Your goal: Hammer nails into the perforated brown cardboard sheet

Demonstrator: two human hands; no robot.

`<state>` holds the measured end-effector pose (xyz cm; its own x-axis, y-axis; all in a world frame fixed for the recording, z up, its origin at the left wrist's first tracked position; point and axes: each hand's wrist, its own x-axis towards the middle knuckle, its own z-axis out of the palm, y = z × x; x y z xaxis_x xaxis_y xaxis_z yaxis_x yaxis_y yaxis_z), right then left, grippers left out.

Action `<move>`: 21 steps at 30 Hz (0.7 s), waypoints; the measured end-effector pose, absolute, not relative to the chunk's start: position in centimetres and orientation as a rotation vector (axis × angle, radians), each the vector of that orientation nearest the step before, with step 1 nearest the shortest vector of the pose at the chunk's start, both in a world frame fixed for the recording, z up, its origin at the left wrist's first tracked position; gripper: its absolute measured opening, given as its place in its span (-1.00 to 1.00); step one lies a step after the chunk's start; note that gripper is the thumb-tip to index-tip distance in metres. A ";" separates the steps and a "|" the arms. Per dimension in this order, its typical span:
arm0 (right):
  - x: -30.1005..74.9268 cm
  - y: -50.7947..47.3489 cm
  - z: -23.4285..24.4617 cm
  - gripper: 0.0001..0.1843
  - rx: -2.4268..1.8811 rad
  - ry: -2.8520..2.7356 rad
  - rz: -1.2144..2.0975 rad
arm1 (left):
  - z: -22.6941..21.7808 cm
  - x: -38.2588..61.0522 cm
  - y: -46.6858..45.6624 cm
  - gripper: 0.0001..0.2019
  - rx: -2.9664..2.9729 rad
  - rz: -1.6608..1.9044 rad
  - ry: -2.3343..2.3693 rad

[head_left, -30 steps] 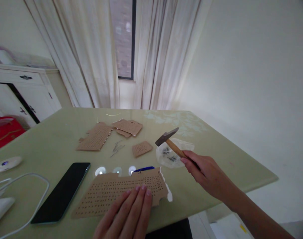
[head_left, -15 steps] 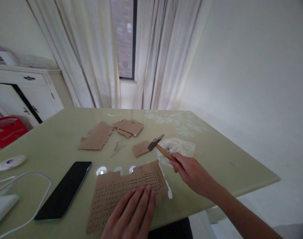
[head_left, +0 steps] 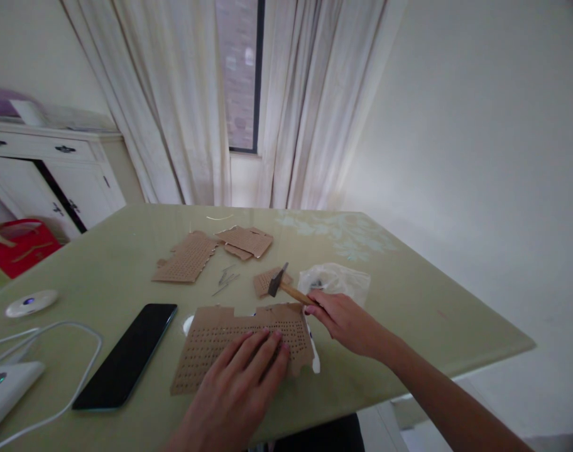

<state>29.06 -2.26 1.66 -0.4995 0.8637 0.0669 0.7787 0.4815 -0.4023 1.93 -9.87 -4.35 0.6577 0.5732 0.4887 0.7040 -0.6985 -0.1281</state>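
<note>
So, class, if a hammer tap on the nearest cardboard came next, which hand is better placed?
Probably the right hand: it grips the hammer, close to the cardboard. The left hand rests spread on that piece, so it seems better placed for steadying.

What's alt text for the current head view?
A left hand rests on a dotted brown cardboard sheet while the right hand grips a wooden-handled hammer. Around them on a pale green table lie smaller cardboard pieces, thin metal pins, a translucent plastic bag and a black phone.
</note>
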 end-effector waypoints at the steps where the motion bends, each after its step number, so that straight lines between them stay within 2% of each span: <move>1: 29.2 -2.2 1.7 -0.77 -1.399 -2.486 0.469 | -4.2 1.8 -9.7 -0.62 -2.580 -0.617 -1.004; 12: 29.7 -1.5 1.7 -0.73 -1.456 -2.487 0.406 | -1.0 3.2 -8.2 -0.74 -2.746 -0.498 -1.213; 21: 29.8 -1.9 1.7 -0.74 -1.454 -2.483 0.414 | -1.0 3.0 -8.1 -0.78 -2.813 -0.522 -1.255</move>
